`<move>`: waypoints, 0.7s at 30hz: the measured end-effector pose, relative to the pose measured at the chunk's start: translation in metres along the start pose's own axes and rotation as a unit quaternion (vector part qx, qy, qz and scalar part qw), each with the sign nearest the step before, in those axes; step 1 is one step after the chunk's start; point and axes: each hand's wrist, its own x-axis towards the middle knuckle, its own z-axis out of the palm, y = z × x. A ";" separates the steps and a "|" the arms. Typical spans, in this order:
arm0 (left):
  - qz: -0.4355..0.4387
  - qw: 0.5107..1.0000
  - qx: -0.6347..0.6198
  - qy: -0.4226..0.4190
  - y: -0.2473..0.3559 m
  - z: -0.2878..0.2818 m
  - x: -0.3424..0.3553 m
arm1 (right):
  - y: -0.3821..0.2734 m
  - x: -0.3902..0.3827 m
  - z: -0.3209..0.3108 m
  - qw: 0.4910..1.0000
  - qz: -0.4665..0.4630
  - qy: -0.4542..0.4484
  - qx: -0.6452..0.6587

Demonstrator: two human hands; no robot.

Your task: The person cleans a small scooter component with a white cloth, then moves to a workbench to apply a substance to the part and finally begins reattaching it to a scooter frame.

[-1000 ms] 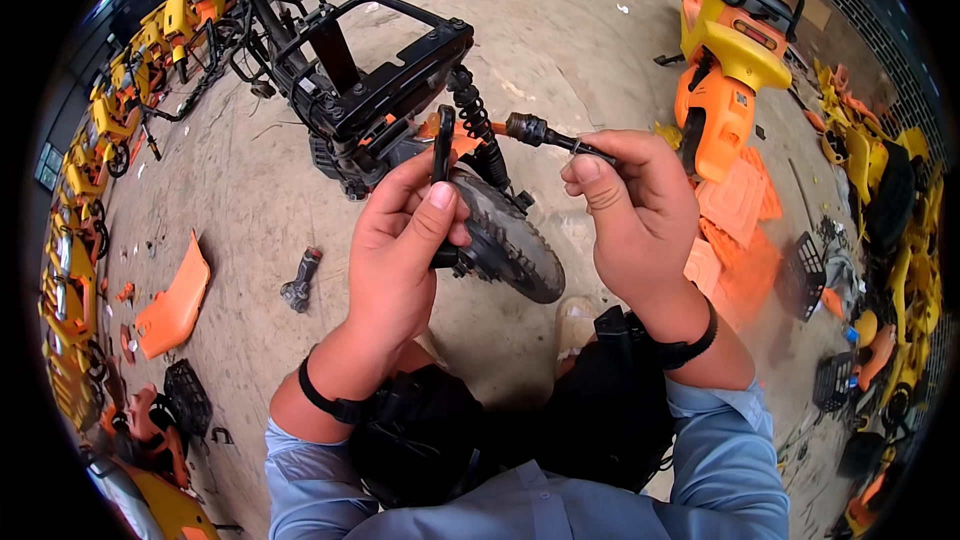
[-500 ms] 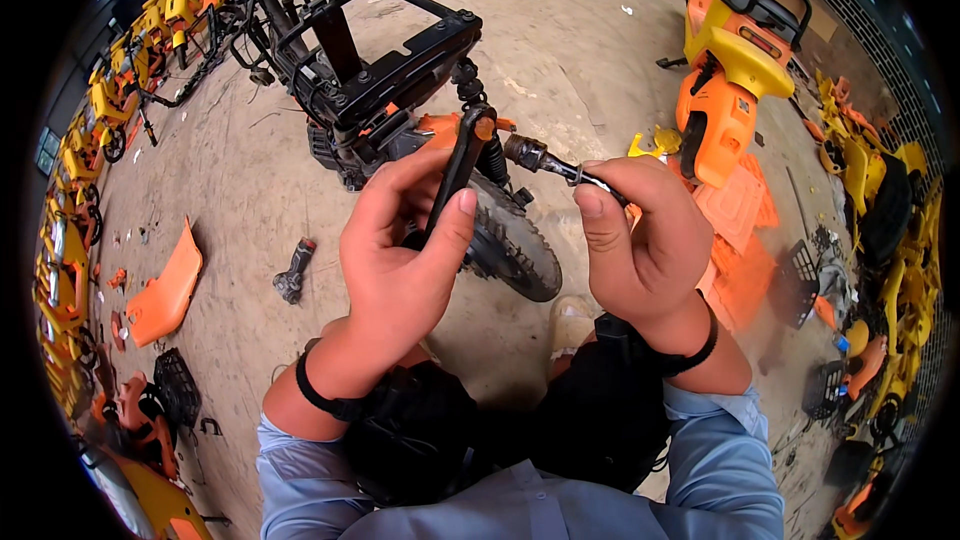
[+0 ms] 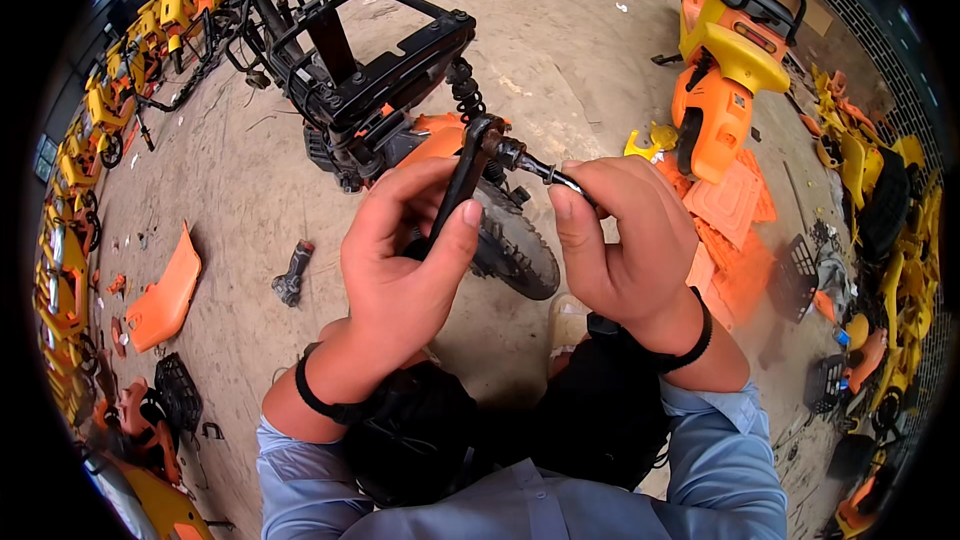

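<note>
In the head view, the left hand [image 3: 395, 265] has its grip clamped on a black bar [image 3: 461, 182], thumb on the near side and fingers wrapped behind. The right hand [image 3: 636, 245] pinches the thin end of a dark rod [image 3: 537, 167] between thumb and forefinger. Both pieces are in the air in front of the body, over the floor [image 3: 590, 70], with the tyre [image 3: 517, 252] of a stripped black bike frame [image 3: 405, 75] beyond them.

The bar seems held low down so that its rounded head stays clear of the fingers; the rod looks held by its tail for a like reason, leaving its thick end free and easy to turn.

The bar's long axis slants up and slightly right, head uppermost. The rod lies across it, running from lower right to upper left, thick end pointing at the bar's head. Whether the two touch, I cannot tell.
</note>
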 end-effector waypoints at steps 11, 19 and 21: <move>-0.023 0.998 -0.056 -0.030 0.006 0.000 0.001 | 0.001 -0.004 -0.002 0.987 0.111 0.035 0.114; -0.072 0.990 -0.111 -0.045 0.007 0.001 0.001 | 0.004 -0.009 -0.005 0.975 0.149 0.004 0.164; -0.068 0.992 -0.096 -0.045 0.006 0.000 0.002 | 0.004 -0.009 -0.005 0.978 0.132 0.016 0.158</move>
